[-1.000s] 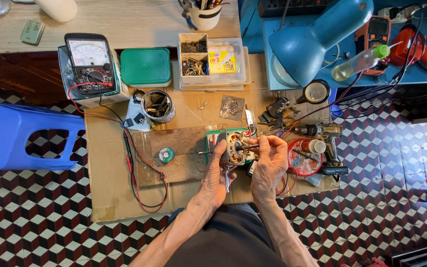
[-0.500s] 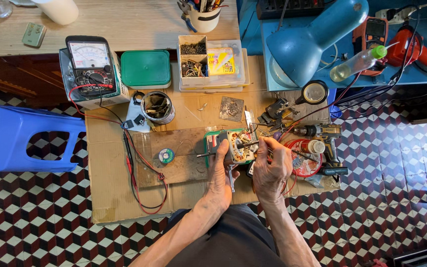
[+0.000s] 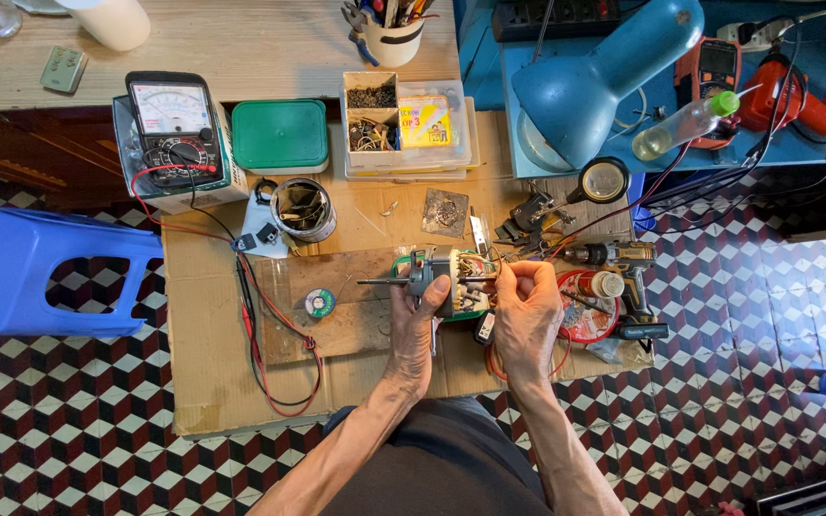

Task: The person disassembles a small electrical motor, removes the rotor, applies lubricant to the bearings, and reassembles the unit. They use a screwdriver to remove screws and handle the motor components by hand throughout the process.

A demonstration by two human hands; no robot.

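Small motor [image 3: 437, 277] – looks heavy, rigid, shaft sticking left – left hand [image 3: 420, 320] wraps its body, right hand [image 3: 526, 306] pinches the fragile wiring end.

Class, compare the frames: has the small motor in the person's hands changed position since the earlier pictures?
Yes. The motor has been turned: its shaft now points sideways toward the solder spool, which has stayed put on the cardboard.

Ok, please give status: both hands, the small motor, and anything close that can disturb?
Left hand grips motor, shaft pointing left. Right hand pinches its wiring end. Solder spool, cordless drill close by, not touching.
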